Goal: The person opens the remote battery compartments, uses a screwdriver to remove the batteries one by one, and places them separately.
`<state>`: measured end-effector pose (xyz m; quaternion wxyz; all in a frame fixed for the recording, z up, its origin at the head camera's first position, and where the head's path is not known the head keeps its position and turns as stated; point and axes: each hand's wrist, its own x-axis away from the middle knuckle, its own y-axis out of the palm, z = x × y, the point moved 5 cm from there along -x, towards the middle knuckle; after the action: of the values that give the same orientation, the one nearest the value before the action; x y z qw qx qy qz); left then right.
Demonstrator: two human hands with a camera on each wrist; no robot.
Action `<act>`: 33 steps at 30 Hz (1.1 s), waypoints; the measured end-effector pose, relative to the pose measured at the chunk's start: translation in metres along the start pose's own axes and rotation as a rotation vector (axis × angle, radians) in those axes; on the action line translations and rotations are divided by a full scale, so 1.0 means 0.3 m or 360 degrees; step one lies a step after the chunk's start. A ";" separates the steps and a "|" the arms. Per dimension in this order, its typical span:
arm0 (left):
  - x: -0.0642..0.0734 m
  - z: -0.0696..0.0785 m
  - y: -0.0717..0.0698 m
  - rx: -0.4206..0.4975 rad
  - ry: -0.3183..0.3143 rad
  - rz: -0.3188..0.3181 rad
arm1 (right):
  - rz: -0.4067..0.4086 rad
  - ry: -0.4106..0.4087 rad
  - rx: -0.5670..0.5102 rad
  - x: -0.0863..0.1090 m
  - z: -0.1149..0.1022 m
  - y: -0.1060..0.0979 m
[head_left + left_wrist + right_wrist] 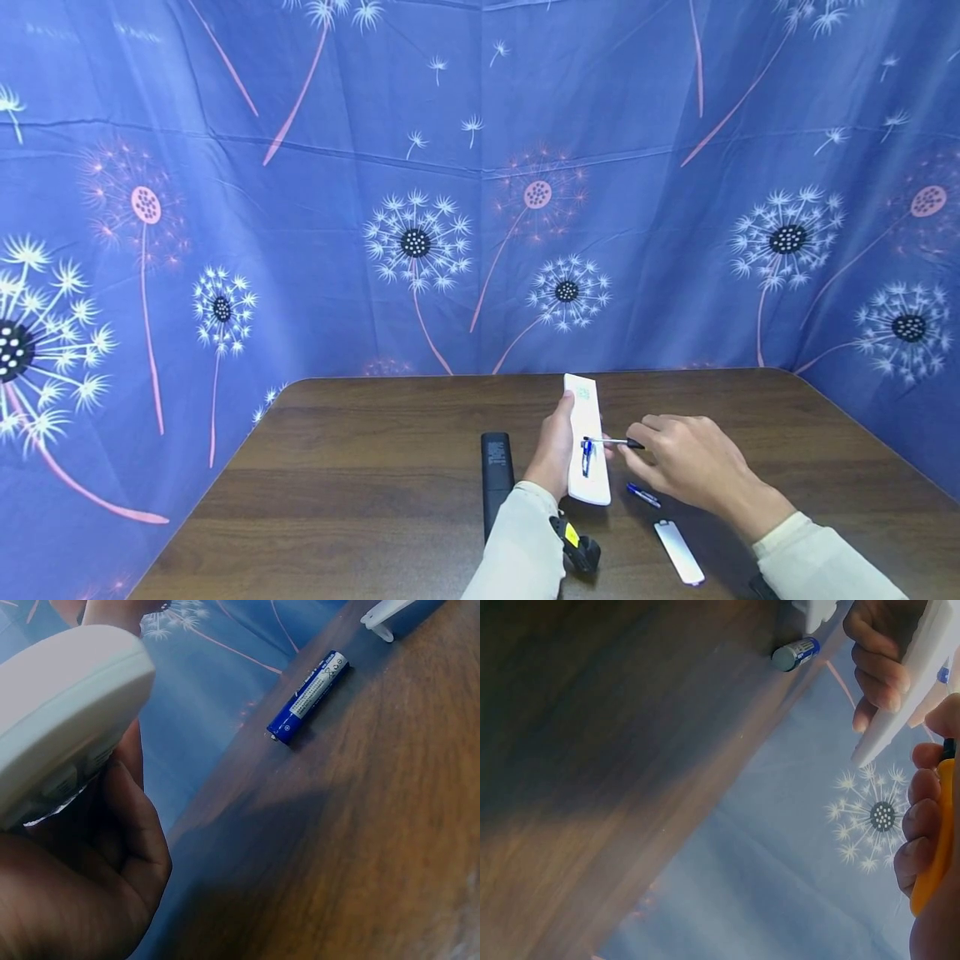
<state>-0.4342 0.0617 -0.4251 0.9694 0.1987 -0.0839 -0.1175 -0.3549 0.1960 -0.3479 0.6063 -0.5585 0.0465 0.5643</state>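
Note:
My left hand (552,446) grips a white remote control (583,404) by its sides, its back turned up toward me. A blue battery (587,460) lies in the battery slot on that back. In my right hand (688,460) is a screwdriver (613,442), held sideways with its metal shaft across the remote and its tip at the upper end of the battery. The right wrist view shows its orange handle (934,855) with fingers curled round it. A second blue battery (309,697) rests on the table beneath my hands.
A white battery cover (679,552) lies on the brown wooden table (360,483), nearer to me than the loose battery. Left of my left hand is a long black object (496,467) with small print, partly covered by my sleeve. A blue dandelion-print curtain (450,167) hangs behind the table.

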 end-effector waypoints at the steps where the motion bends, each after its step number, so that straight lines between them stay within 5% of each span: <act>1: 0.000 0.000 0.000 -0.0003 -0.0002 0.0000 | 0.0009 -0.0003 -0.0002 -0.001 -0.001 -0.001; 33: -0.003 -0.001 0.010 -0.0004 -0.0003 -0.0001 | 0.0029 0.0163 -0.0064 0.047 -0.012 -0.022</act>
<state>-0.4343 0.0648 -0.4243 0.9695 0.1974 -0.0846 -0.1182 -0.3427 0.2039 -0.3548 0.5866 -0.5983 0.0710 0.5412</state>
